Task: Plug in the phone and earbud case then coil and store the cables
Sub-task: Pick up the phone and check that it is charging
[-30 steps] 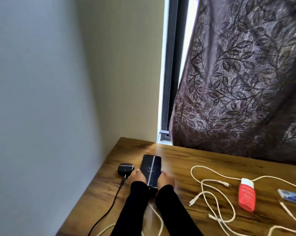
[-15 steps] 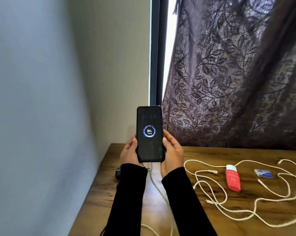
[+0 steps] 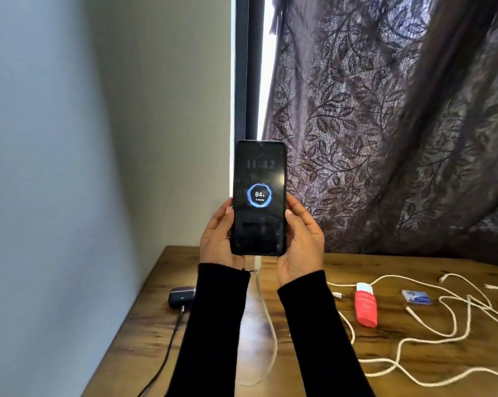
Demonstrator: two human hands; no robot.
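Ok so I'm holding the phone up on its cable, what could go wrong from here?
The white cable hangs from the phone, so lifting higher could strain its plug. Both hands, left hand and right hand, grip only the edges; it might slip. The loose white cables near the red tube could snag a sleeve.

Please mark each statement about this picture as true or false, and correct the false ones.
1. Both hands hold the phone upright above the table. True.
2. The phone screen shows 50 percent. False: it shows 84.
3. A white cable is plugged into the bottom of the phone. True.
4. The earbud case lies to the right of the red tube. False: it lies far to its left, near the wall.
5. The left hand rests flat on the table. False: it grips the phone's left edge, as the right hand grips the right edge.
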